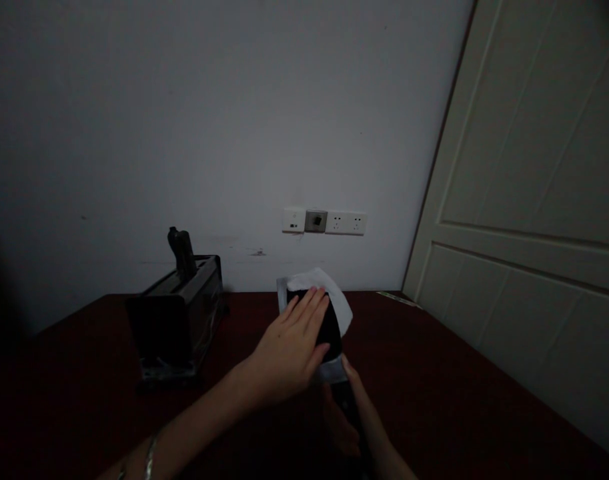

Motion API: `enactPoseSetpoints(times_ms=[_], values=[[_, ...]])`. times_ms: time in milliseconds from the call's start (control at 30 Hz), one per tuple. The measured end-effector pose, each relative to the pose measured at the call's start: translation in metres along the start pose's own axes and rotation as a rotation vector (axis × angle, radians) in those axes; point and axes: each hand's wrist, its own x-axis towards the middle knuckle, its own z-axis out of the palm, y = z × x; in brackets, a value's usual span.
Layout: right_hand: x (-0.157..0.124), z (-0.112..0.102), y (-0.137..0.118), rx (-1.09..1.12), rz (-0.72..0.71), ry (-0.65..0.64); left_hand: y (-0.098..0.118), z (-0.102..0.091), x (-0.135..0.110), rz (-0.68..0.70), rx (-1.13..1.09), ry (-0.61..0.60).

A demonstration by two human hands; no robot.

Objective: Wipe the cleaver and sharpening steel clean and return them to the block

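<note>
A cleaver stands tilted in front of me, its broad silver blade [283, 293] showing along the left side and near the handle. My right hand [357, 393] is closed around its dark handle [345, 402]. Against the blade's face lies a black patch [333, 337]; I cannot tell whether it is a cloth or part of the blade. My left hand [297, 343] rests flat on this patch, fingers stretched out and thumb apart. White tissue or cloth [340, 310] sticks out beyond the patch at the top and right. A bracelet [151, 459] circles my left wrist.
On the dark red table [414, 373] at the left stands a knife block [199, 303] with dark handles [183, 252] sticking up. Behind are the wall and a row of sockets [337, 223]. A pale door [524, 220] rises at the right. A thin strip [398, 299] lies near the back edge.
</note>
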Motion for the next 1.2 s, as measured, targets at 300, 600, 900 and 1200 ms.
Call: enactPoseSetpoints(times_ms=[300, 600, 900, 1200], values=[[0.003, 0.001, 0.0, -0.034, -0.127, 0.066, -0.011, -0.009, 0.002, -0.085, 0.006, 0.0], [-0.008, -0.004, -0.004, -0.118, -0.081, 0.011, 0.005, -0.013, -0.006, -0.028, 0.016, -0.093], [-0.004, 0.001, -0.001, -0.099, -0.087, -0.045, 0.004, -0.014, -0.003, -0.031, 0.037, -0.09], [0.012, 0.009, -0.001, -0.065, -0.133, -0.075, -0.007, -0.02, 0.005, -0.104, 0.098, -0.05]])
